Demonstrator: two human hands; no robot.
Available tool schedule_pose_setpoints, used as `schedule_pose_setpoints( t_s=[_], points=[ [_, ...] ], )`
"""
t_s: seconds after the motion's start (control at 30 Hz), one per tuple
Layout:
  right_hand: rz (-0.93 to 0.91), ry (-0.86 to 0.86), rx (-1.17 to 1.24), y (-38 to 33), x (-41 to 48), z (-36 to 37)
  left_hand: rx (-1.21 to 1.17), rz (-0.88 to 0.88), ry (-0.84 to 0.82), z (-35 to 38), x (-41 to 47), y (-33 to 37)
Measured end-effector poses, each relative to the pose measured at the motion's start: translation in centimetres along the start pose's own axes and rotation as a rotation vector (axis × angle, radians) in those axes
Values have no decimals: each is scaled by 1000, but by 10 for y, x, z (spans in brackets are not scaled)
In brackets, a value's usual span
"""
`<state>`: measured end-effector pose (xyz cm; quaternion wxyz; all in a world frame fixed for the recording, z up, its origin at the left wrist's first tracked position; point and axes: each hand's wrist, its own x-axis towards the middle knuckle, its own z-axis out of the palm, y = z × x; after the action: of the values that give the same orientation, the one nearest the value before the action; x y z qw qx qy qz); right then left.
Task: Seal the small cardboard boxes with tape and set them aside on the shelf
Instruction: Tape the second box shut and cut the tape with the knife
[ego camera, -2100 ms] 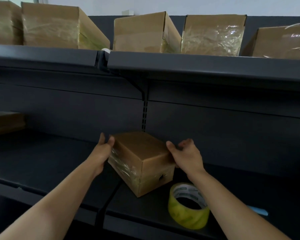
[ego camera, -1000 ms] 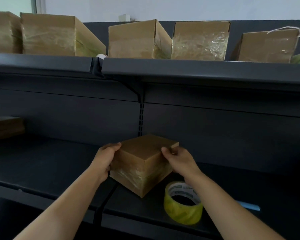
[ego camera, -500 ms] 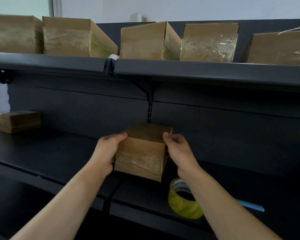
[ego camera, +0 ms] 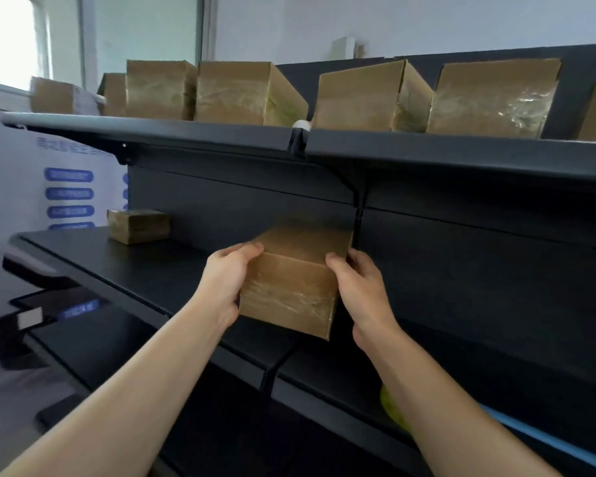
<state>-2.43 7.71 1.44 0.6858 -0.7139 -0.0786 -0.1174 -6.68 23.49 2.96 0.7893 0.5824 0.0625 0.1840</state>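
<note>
Head view: my left hand (ego camera: 226,280) and right hand (ego camera: 362,290) clamp a taped cardboard box (ego camera: 293,290) between them, fingers (ego camera: 246,251) curled over its top near edge on both sides. I hold it above the dark middle shelf (ego camera: 152,280). Far left on that shelf sits another small box (ego camera: 138,226). Sealed boxes (ego camera: 248,92) line the upper shelf (ego camera: 461,149).

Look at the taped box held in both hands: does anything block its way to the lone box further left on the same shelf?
Nothing visible does. The shelf lies bare between the held box and the lone box.
</note>
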Motion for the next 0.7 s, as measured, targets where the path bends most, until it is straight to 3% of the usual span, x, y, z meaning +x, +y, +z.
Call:
schedule_pose_setpoints(
  t_s=[0.37, 0.7],
  points=[
    [-26, -89, -28, -6, 11, 68, 32, 35, 93, -55, 28, 20],
    [-38, -105, -8, -9, 25, 177, 51, 46, 103, -143, 79, 45]
  ],
)
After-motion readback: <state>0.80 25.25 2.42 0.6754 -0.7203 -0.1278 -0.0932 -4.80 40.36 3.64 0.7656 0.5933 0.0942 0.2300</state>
